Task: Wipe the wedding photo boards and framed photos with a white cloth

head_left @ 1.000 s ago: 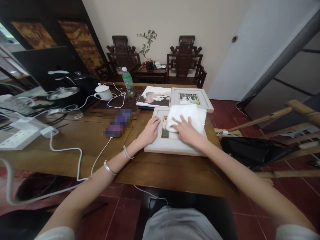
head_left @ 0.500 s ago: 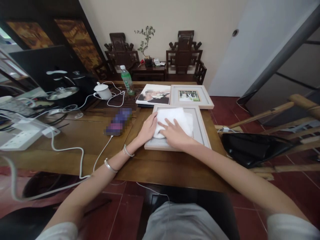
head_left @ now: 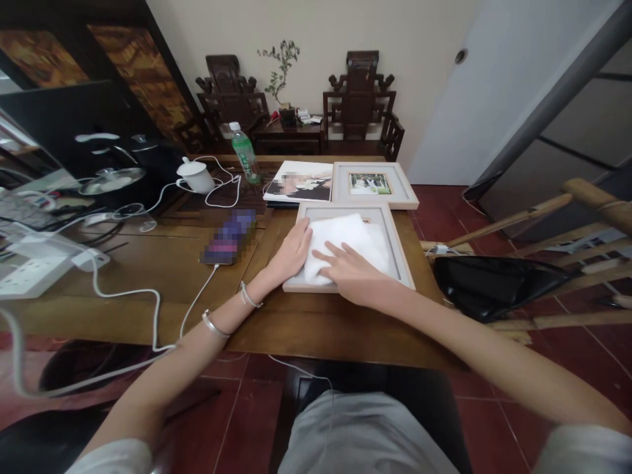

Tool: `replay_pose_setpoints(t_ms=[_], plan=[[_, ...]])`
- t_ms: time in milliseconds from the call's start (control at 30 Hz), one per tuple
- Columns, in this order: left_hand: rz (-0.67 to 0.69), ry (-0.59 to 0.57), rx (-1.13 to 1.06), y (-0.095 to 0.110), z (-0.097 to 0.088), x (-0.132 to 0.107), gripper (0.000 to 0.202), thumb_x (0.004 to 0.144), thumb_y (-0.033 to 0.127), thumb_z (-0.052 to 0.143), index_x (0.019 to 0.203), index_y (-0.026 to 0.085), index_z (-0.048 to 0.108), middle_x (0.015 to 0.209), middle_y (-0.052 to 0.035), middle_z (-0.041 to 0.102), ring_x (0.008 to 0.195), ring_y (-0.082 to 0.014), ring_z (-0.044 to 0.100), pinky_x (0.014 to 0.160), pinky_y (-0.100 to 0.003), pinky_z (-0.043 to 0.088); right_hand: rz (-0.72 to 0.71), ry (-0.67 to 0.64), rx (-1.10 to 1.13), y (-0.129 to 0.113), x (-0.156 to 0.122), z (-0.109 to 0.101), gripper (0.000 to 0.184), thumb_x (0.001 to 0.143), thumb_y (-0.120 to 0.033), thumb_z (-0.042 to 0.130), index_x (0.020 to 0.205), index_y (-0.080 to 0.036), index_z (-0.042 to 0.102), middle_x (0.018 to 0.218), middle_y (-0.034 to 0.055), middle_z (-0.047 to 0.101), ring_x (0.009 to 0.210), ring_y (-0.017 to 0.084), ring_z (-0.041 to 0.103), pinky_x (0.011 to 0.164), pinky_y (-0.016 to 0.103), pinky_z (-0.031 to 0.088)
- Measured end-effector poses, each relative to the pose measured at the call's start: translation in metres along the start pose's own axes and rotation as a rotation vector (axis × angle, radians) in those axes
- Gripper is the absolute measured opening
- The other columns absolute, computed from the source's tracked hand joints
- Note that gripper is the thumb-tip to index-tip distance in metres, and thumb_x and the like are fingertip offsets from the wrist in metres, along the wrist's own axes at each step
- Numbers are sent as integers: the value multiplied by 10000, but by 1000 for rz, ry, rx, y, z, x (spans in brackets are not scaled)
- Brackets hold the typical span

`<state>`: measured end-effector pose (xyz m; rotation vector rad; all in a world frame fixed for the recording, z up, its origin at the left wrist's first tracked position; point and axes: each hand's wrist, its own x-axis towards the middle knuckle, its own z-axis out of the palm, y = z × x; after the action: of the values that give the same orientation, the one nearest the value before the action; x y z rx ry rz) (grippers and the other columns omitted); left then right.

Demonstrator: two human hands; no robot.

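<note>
A light wooden picture frame (head_left: 402, 263) lies flat near the table's front edge, its middle mostly hidden under a folded white cloth (head_left: 338, 230). My right hand (head_left: 353, 273) presses down on the cloth with its fingers spread. At the frame's left side, my left hand (head_left: 292, 250) is closed over the rim, its fingers together beside the cloth. Just behind lies a second framed picture (head_left: 370, 184), with a small photo in its centre. Left of that, a large photo print (head_left: 301, 181) tops a flat stack.
A phone (head_left: 228, 237) on a charging cable lies left of my hands. Behind it stand a green-labelled bottle (head_left: 245, 155) and a white lidded cup (head_left: 195, 176). A power strip (head_left: 29, 270) and loose cables cover the left side. A wooden chair (head_left: 592, 204) stands at right.
The cloth has slid a little toward me and to the right under my right hand, uncovering a bit of the picture's upper part. My left hand stays on the frame's left side.
</note>
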<state>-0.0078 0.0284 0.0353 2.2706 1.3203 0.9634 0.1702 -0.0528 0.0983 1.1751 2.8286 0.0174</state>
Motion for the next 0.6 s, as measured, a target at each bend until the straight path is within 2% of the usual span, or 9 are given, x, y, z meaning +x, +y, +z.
replay_pose_setpoints(t_ms=[133,267,367,500,600], plan=[[75,-77,105,-9,4,1,507,974,361,335,1376,62,413,1470,-201,419,1427,-285,285,1168,-486,249,81,-8,5,5,-49,-6,494,755,38,443,1142,-164,673,1489,92,431,1396,332,318,1092,541,317],[99,-100,159,-13,6,3,471,966,276,314,1342,25,446,1464,-222,416,1429,-293,277,1172,-493,247,163,-50,-54,13,-70,-12,469,736,38,456,1083,-164,697,1451,111,477,1359,358,374,1047,562,357],[104,-87,165,-13,6,3,452,966,250,300,1344,54,453,1459,-189,437,1423,-277,296,1173,-487,254,153,-26,-68,5,-60,-12,427,763,16,450,1080,-133,693,1428,142,498,1342,374,391,1046,557,360],[94,-82,152,-13,4,3,455,970,246,283,1339,47,459,1447,-202,448,1413,-281,317,1165,-490,273,75,43,-22,-16,-26,-4,406,800,-13,439,1111,-114,680,1439,159,479,1357,370,370,1073,531,341],[93,-86,143,-14,1,2,443,970,238,276,1345,89,461,1447,-175,457,1410,-272,328,1149,-503,298,22,92,-4,-24,-8,2,411,822,-21,419,1139,-99,668,1452,173,458,1374,360,346,1095,518,318]])
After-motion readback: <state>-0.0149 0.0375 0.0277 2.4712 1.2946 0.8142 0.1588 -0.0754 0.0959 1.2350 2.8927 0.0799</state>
